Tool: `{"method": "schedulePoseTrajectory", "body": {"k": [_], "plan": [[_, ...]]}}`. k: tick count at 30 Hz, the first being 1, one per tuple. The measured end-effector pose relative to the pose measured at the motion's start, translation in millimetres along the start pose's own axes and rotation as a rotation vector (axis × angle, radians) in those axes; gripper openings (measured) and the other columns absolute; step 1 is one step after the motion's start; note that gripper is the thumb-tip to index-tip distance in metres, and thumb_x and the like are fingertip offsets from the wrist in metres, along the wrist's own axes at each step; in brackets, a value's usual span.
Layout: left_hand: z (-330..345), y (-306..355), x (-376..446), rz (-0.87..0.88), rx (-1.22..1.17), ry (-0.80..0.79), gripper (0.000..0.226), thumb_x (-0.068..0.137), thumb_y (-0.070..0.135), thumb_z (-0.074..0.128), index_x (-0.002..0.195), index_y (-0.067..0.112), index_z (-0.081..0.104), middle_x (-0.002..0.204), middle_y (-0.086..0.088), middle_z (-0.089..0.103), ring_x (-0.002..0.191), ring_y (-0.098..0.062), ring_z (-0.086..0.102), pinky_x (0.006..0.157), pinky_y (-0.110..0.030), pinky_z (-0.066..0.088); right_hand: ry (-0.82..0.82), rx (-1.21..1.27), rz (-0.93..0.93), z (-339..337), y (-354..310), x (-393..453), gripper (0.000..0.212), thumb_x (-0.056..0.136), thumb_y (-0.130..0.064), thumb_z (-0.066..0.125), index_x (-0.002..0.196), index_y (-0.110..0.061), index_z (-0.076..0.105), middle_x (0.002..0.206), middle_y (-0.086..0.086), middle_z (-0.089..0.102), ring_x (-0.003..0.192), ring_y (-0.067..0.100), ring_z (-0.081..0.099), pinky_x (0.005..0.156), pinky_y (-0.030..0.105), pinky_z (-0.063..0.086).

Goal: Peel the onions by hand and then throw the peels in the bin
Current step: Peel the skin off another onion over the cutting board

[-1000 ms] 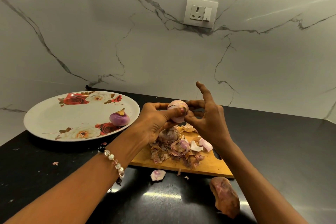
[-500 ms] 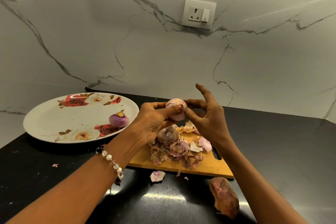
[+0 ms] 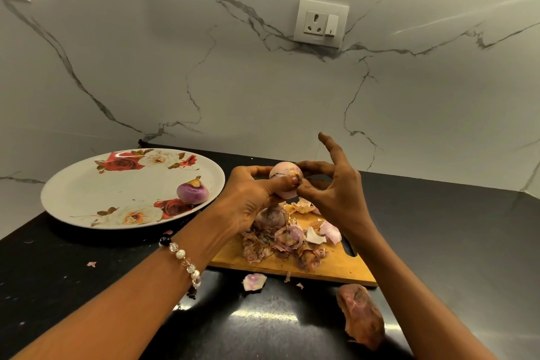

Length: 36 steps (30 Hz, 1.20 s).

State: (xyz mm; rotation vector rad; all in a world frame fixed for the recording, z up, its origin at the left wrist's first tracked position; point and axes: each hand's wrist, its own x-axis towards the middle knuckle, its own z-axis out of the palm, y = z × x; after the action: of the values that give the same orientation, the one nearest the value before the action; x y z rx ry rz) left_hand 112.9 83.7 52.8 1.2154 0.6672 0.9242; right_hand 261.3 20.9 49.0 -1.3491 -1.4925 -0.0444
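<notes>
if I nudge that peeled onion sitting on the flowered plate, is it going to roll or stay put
Likely to roll: the peeled onion looks round and smooth, lying on its side on the glossy plate. Its pointed tip may make it wobble or curve. The plate's raised rim would probably stop it.

White marble wall (image 3: 146, 67), wall socket (image 3: 320, 22), glossy black counter (image 3: 453, 242)

We hold a pale onion (image 3: 283, 176) in our left hand (image 3: 248, 199) while our right hand (image 3: 330, 193) pinches its skin, above the peels (image 3: 280, 242) on the cutting board (image 3: 336, 269).
</notes>
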Motion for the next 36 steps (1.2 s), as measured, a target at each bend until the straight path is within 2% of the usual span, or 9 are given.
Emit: {"method": "schedulePoseTrajectory", "body": {"k": [6, 8, 10, 13, 17, 21, 26, 33, 36], "plan": [[-1.7, 0.3, 0.9, 0.003, 0.033, -0.005, 0.038, 0.067, 0.006, 0.081, 0.101, 0.013, 0.064, 0.105, -0.01, 0.065, 0.098, -0.029, 0.066, 0.081, -0.039, 0.059, 0.016, -0.057, -0.012, -2.8, 1.7, -0.6, 0.08, 0.077, 0.001, 0.077, 0.145, -0.001, 0.034, 0.108, -0.004, 0.066, 0.094, -0.011, 0.059, 0.085, -0.007, 0.031], [-1.9, 0.4, 1.9, -0.002, 0.052, 0.005, 0.046, 0.068, 0.007, 0.081, 0.11, 0.01, 0.063, 0.109, -0.011, 0.065, 0.101, -0.029, 0.065, 0.084, -0.042, 0.057, 0.061, -0.063, -0.006, -6.3, 6.2, -0.1, 0.069, 0.079, 0.003, 0.075, 0.14, 0.0, 0.043, 0.112, -0.003, 0.067, 0.096, -0.02, 0.056, 0.093, -0.001, 0.036], [-2.2, 0.9, 2.2, 0.003, 0.037, 0.008, 0.043, 0.069, 0.007, 0.08, 0.108, 0.01, 0.063, 0.109, -0.011, 0.066, 0.099, -0.028, 0.066, 0.085, -0.042, 0.057, 0.083, -0.021, 0.028, -7.0, 6.7, 0.1, 0.07, 0.081, -0.001, 0.074, 0.143, -0.002, 0.04, 0.102, -0.01, 0.07, 0.091, -0.022, 0.058, 0.096, 0.005, 0.041], [-3.3, -0.1, 3.2, -0.006, 0.006, 0.013, 0.041, 0.067, 0.009, 0.081, 0.103, 0.013, 0.063, 0.108, -0.011, 0.067, 0.099, -0.03, 0.067, 0.087, -0.044, 0.056, 0.018, -0.01, 0.02, -1.7, 1.9, -1.5, 0.078, 0.081, -0.008, 0.076, 0.146, -0.003, 0.033, 0.104, -0.005, 0.069, 0.087, -0.014, 0.061, 0.083, -0.006, 0.033], [-4.2, -0.6, 4.2, -0.016, 0.003, 0.024, 0.038, 0.068, 0.009, 0.081, 0.101, 0.014, 0.062, 0.104, -0.011, 0.067, 0.095, -0.029, 0.067, 0.085, -0.043, 0.057, 0.004, -0.014, 0.012, 2.3, -0.8, -2.3, 0.083, 0.08, -0.01, 0.077, 0.148, -0.004, 0.03, 0.109, 0.009, 0.071, 0.084, -0.006, 0.063, 0.075, -0.004, 0.039], [-1.6, -1.5, 2.6, -0.01, 0.01, 0.029, 0.045, 0.066, 0.01, 0.081, 0.107, 0.011, 0.062, 0.105, -0.011, 0.066, 0.094, -0.028, 0.068, 0.081, -0.04, 0.059, 0.021, -0.028, 0.019, 1.7, -0.6, -1.7, 0.087, 0.079, -0.008, 0.078, 0.149, -0.005, 0.028, 0.104, 0.005, 0.072, 0.077, -0.012, 0.064, 0.075, -0.001, 0.043], [-0.1, -0.6, -0.2, -0.001, 0.013, 0.046, 0.069, 0.05, 0.02, 0.082, 0.115, 0.007, 0.061, 0.108, -0.012, 0.065, 0.097, -0.03, 0.067, 0.078, -0.038, 0.059, 0.044, -0.047, 0.007, 5.0, -1.8, -2.1, 0.086, 0.08, -0.006, 0.077, 0.15, -0.005, 0.027, 0.108, 0.011, 0.072, 0.088, 0.011, 0.069, 0.083, 0.008, 0.05], [1.1, 0.5, -2.2, -0.01, 0.004, 0.034, 0.055, 0.051, 0.019, 0.08, 0.103, 0.011, 0.063, 0.102, -0.009, 0.065, 0.09, -0.026, 0.067, 0.064, -0.028, 0.058, 0.04, -0.125, -0.042, 9.4, -2.6, -2.4, 0.082, 0.084, -0.004, 0.073, 0.149, 0.0, 0.025, 0.117, 0.016, 0.069, 0.106, 0.022, 0.067, 0.092, 0.012, 0.04], [0.8, 0.3, -1.7, -0.012, -0.005, 0.034, 0.048, 0.056, 0.015, 0.08, 0.101, 0.012, 0.064, 0.101, -0.009, 0.066, 0.089, -0.026, 0.068, 0.066, -0.029, 0.059, 0.057, -0.154, -0.071, 10.3, 0.3, -2.7, 0.074, 0.086, -0.001, 0.069, 0.147, 0.005, 0.027, 0.115, 0.016, 0.069, 0.104, 0.014, 0.062, 0.092, 0.005, 0.035]]}}
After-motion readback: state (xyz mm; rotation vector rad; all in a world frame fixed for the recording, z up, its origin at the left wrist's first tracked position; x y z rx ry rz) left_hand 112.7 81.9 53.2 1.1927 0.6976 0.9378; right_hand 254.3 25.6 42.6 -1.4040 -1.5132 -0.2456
